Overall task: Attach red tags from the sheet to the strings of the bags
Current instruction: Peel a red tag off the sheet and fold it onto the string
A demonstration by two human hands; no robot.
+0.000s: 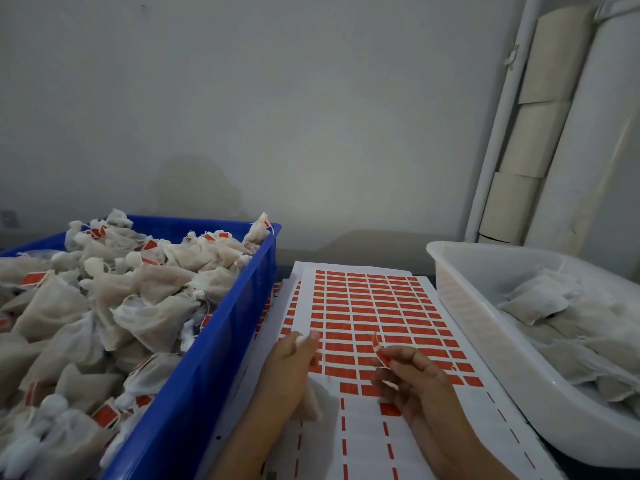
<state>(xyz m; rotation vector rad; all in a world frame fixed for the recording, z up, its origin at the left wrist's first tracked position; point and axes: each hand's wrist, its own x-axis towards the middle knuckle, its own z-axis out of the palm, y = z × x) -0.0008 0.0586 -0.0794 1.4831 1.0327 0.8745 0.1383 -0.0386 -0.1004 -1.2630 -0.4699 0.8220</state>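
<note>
Red tag (378,351) peeled and curled, pinched between thumb and forefinger of right hand (415,379), raised just above sheet (374,313). Right grip narrow, closed on the tag. Thin white string apparently at the same pinch, too fine to confirm. Left hand (291,368) beside it, over sheet's left edge; left grip closed around a pale mesh bag (311,403), gathered top showing above the thumb, body hanging below the palm. Sheet flat on surface, centre of view, between two containers; upper rows full of red tags, near rows mostly stripped, only red dashes remaining. More sheets stacked beneath, edges fanned to the left. Blue crate (221,334) on the left, touching the sheets' edge, heaped with tagged bags (145,292), red tags scattered through the pile. White tub (460,306) on the right, holding untagged bags (533,303). Pale rolls (540,133) leaning upright against wall, far right.
</note>
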